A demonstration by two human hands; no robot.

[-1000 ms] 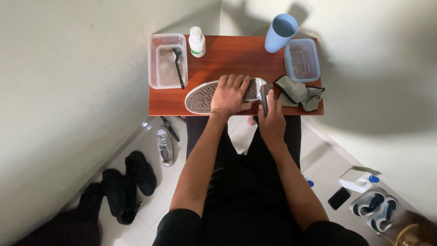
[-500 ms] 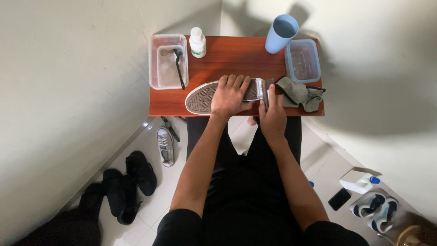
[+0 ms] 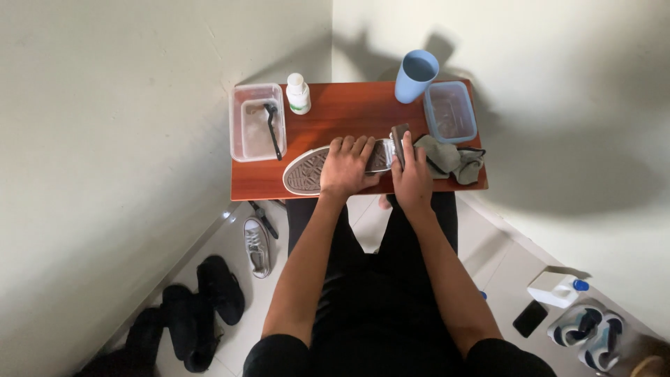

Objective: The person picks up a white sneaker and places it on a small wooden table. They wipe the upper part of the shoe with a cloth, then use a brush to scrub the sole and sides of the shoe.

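Note:
A shoe [image 3: 307, 171] lies sole up on the red-brown table [image 3: 349, 115], its grey tread facing me. My left hand [image 3: 347, 167] presses flat on the middle of the sole, holding it down. My right hand [image 3: 412, 176] grips a small dark brush [image 3: 400, 138] at the shoe's right end, bristles against the sole. A crumpled grey-green cloth [image 3: 450, 159] lies just right of that hand.
A clear tub [image 3: 255, 126] with water and a black brush sits at the table's left, a white bottle [image 3: 298, 94] beside it. A blue cup [image 3: 415, 75] and a blue-rimmed tub [image 3: 450, 112] stand at the right. Shoes lie on the floor [image 3: 230, 244].
My right hand has slid the brush up along the shoe's right end, from the table's front edge toward the back. My left hand stays on the sole.

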